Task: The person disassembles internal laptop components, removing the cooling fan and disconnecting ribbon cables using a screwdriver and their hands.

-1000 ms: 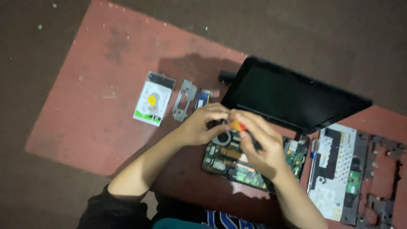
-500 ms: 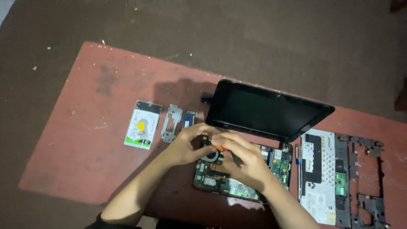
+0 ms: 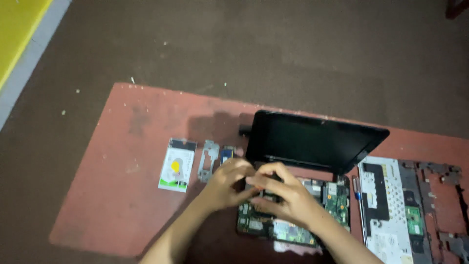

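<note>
An opened laptop lies on a red mat (image 3: 122, 205), its black screen (image 3: 312, 142) tilted up and its base (image 3: 334, 200) stripped to the green circuit board. My left hand (image 3: 225, 185) and my right hand (image 3: 286, 198) meet over the left part of that base, fingers curled and touching each other. Whatever sits under the fingers is hidden. Just left of my left hand lie a small blue module (image 3: 227, 155), a grey metal bracket (image 3: 210, 159) and a hard drive (image 3: 177, 165) with a white, yellow and green label.
To the right of the laptop lie a removed silver cover panel (image 3: 386, 215) with a small green board and a black plastic frame (image 3: 452, 210). Dark floor surrounds the mat. A yellow strip (image 3: 19, 24) runs along the top left corner.
The view has tilted, so the mat and laptop sit lower in the picture. Both hands stay over the laptop base. The small orange thing seen between the fingers earlier no longer shows.
</note>
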